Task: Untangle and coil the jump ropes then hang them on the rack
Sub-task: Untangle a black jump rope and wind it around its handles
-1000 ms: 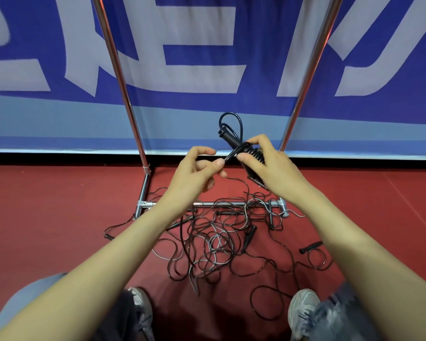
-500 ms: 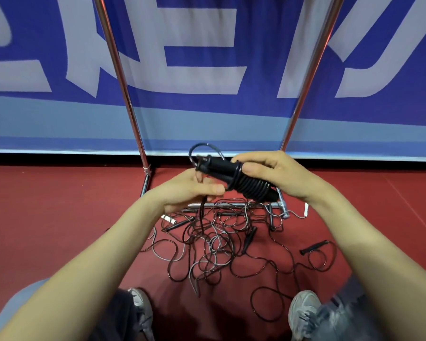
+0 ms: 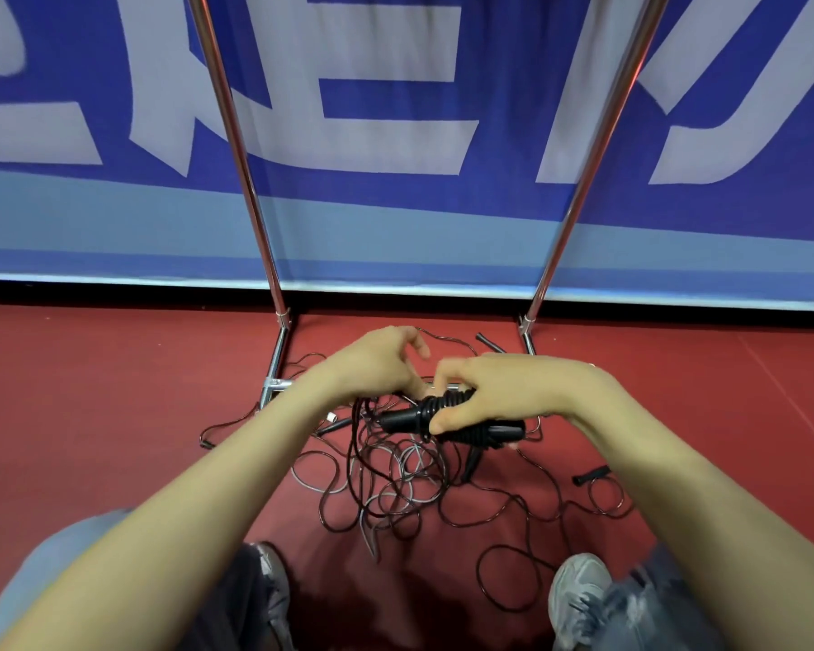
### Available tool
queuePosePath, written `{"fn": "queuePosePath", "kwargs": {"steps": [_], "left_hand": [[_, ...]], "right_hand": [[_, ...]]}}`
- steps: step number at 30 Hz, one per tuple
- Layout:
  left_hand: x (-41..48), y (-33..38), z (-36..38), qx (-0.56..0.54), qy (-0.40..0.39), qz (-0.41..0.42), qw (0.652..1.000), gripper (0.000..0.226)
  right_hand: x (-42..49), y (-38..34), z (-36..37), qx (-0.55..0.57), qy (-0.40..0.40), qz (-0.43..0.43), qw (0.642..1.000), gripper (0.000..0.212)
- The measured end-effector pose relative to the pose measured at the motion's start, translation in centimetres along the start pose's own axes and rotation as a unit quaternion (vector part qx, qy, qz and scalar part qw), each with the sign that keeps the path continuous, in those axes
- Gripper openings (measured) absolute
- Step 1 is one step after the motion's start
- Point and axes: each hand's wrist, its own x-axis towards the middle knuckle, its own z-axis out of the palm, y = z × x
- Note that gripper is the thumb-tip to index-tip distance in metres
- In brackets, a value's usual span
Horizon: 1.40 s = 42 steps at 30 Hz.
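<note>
Low over the red floor (image 3: 114, 392), in front of the rack (image 3: 255, 227): both hands close together, just above the rack's base crossbar.

Right hand (image 3: 504, 392) grips the wound rope (image 3: 442, 408): thumb beneath, fingers curled over the top. It is a black bundle, cord wrapped in tight turns round a pair of black handles, lying roughly level, one handle end poking out toward the left. A length of cord trails from it down to the floor.

Left hand (image 3: 377, 364) just beside it, fingers curled and motion-blurred. Cannot tell whether it pinches any cord.

Tangle of ropes (image 3: 395, 491) on the floor directly under the hands: dark and pale grey cords looped over one another, spreading between the rack's base and the shoes (image 3: 579, 589).

One loose handle (image 3: 592, 475) lies apart to the right, its cord in a small loop. Another handle end (image 3: 485, 339) shows beyond the hands, near the right upright.

Behind the rack, a blue banner (image 3: 395, 218) with large white lettering.
</note>
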Motion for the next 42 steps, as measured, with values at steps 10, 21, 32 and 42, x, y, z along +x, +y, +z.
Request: {"fn": "queuePosePath", "kwargs": {"steps": [10, 21, 32, 42], "left_hand": [[-0.1, 0.3, 1.2, 0.153, 0.223, 0.197, 0.942, 0.037], [-0.4, 0.5, 1.3, 0.18, 0.292, 0.297, 0.891, 0.051], [-0.6, 1.5, 1.3, -0.059, 0.364, 0.203, 0.907, 0.04], [-1.7, 2.6, 2.1, -0.127, 0.359, 0.219, 0.898, 0.024]], "right_hand": [[1.2, -0.2, 0.7, -0.057, 0.146, 0.049, 0.986, 0.048], [2.5, 1.5, 0.8, -0.001, 0.217, 0.058, 0.974, 0.064], [2.8, 2.1, 1.0, 0.137, 0.337, -0.013, 0.931, 0.045], [1.8, 1.0, -0.1, 0.314, 0.349, -0.057, 0.881, 0.027]]}}
